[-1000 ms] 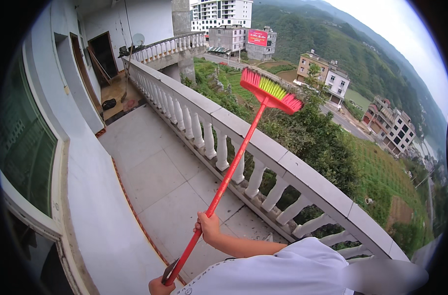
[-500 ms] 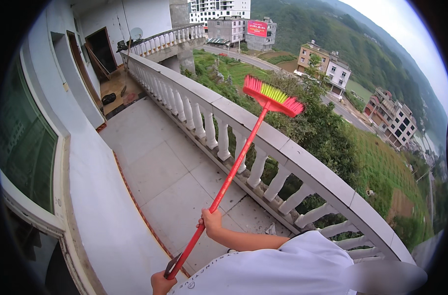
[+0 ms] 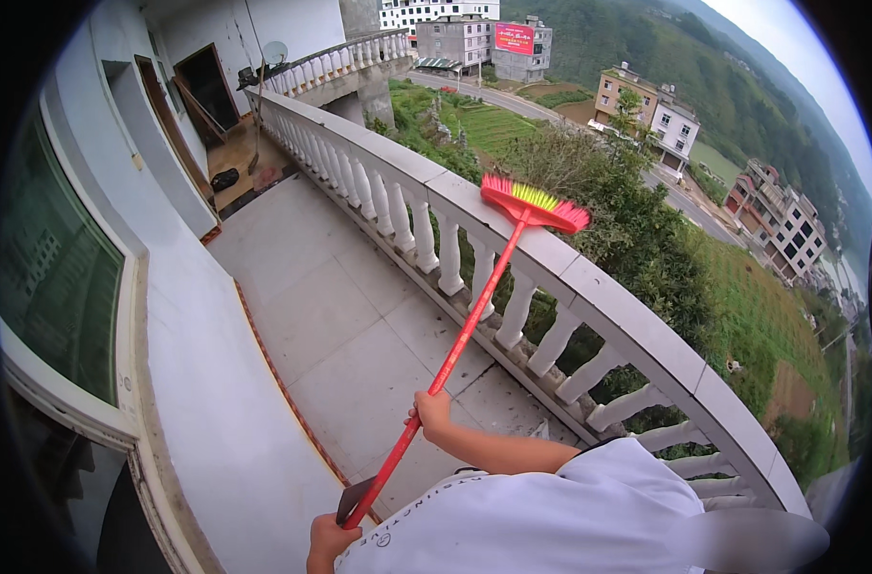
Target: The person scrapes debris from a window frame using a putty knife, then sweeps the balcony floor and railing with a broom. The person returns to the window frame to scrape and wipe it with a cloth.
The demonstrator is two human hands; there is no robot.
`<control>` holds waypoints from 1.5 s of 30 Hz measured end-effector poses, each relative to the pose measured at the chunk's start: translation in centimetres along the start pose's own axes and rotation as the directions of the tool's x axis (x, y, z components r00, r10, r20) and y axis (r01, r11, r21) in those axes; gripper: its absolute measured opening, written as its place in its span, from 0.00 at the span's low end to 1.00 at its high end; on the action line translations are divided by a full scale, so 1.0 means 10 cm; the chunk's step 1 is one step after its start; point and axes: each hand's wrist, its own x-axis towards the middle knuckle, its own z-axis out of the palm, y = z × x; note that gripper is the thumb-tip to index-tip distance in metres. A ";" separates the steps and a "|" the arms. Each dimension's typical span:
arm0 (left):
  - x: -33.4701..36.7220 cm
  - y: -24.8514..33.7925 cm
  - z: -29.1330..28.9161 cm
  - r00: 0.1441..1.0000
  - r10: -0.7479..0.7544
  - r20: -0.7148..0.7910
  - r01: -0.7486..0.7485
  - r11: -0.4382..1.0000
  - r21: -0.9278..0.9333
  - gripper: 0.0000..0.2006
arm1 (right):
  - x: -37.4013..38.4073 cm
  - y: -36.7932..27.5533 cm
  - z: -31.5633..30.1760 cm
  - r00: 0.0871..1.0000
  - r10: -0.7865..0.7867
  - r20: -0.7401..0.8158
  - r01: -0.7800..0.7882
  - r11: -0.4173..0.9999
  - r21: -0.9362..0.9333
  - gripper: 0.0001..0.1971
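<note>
A red broom (image 3: 461, 342) with red and yellow-green bristles reaches diagonally up and away from me. My right hand (image 3: 433, 411) is wrapped around the middle of its handle. Lower down, my left hand (image 3: 329, 541) closes on the handle's end. A dark flat piece (image 3: 357, 499) sticks out beside that end; what it is I cannot tell. The broom head (image 3: 532, 205) overlaps the top of the pale balcony railing (image 3: 446, 196), bristles pointing away and upward. Whether it touches the rail is unclear.
White balusters (image 3: 517, 311) stand under the railing on my right. A white wall with a window (image 3: 63, 258) runs along my left, beside the tiled floor (image 3: 321, 316). A black bag (image 3: 224, 179) lies by the far doorway. Beyond the railing are trees, fields and buildings.
The broom head has come down from above the greenery beyond the railing to the rail's top. Both hands keep their hold on the handle. The view has shifted slightly.
</note>
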 end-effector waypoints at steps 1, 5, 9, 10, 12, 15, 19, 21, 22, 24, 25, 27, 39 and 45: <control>0.01 -0.03 0.18 0.999 -0.013 -0.033 0.012 1.000 -0.006 0.13 | 0.05 0.01 -0.03 1.000 0.016 -0.021 -0.015 1.000 0.011 0.05; 0.02 0.37 0.34 0.996 -0.037 -0.079 0.024 0.989 -0.149 0.14 | 0.08 -0.29 -0.11 0.999 0.040 -0.009 -0.039 0.992 0.117 0.06; 0.09 0.43 0.45 0.976 0.075 -0.202 -0.078 0.997 -0.006 0.14 | 0.08 -0.58 -0.16 0.947 0.133 0.292 -0.209 0.946 0.249 0.10; 0.10 0.44 0.41 0.989 0.057 -0.140 -0.065 0.997 -0.050 0.14 | 0.07 -0.66 -0.17 0.870 0.123 0.478 -0.260 0.937 0.233 0.14; 0.06 0.44 0.33 1.000 0.021 -0.002 -0.021 0.990 -0.138 0.14 | 0.01 -0.75 -0.16 0.636 0.075 0.768 -0.386 0.893 0.232 0.15; 0.02 0.10 0.41 0.985 -0.136 0.110 0.152 0.977 -0.150 0.15 | -0.20 -0.80 -0.07 0.553 0.018 0.833 -0.446 0.851 0.278 0.12; -0.34 -0.43 0.44 0.976 -0.168 -0.142 0.160 0.985 -0.066 0.12 | -0.25 -0.89 0.10 0.817 -0.006 0.577 -0.216 0.924 0.315 0.08; -0.57 -0.29 0.22 0.974 -0.120 -0.190 0.138 0.986 0.088 0.11 | -0.15 -0.71 0.17 0.873 0.058 0.484 -0.232 0.923 0.307 0.08; -0.69 -0.18 0.11 0.972 -0.084 -0.219 0.119 0.981 0.153 0.10 | -0.15 -0.62 0.19 0.878 0.095 0.469 -0.282 0.895 0.347 0.09; -0.96 0.06 -0.12 0.956 0.013 -0.292 0.075 0.955 0.288 0.09 | -0.26 -0.62 0.24 0.879 0.155 0.452 -0.320 0.893 0.316 0.09; -1.06 0.24 -0.24 0.940 0.073 -0.332 0.047 0.939 0.341 0.09 | -0.28 -0.61 0.25 0.884 0.185 0.430 -0.335 0.891 0.306 0.09; -1.16 0.68 -0.44 0.894 0.145 -0.424 0.035 0.921 0.389 0.08 | -0.23 -0.60 0.29 0.870 0.227 0.437 -0.390 0.861 0.328 0.10; 0.42 1.58 -0.34 0.669 0.394 -0.630 0.010 0.843 0.538 0.11 | 0.65 -2.19 0.51 0.924 -0.060 0.378 -0.144 0.860 0.490 0.12; 0.22 0.94 -0.66 0.726 0.341 -0.597 0.038 0.847 0.530 0.08 | -0.03 -1.82 0.65 0.839 -0.190 0.510 -0.093 0.873 0.478 0.12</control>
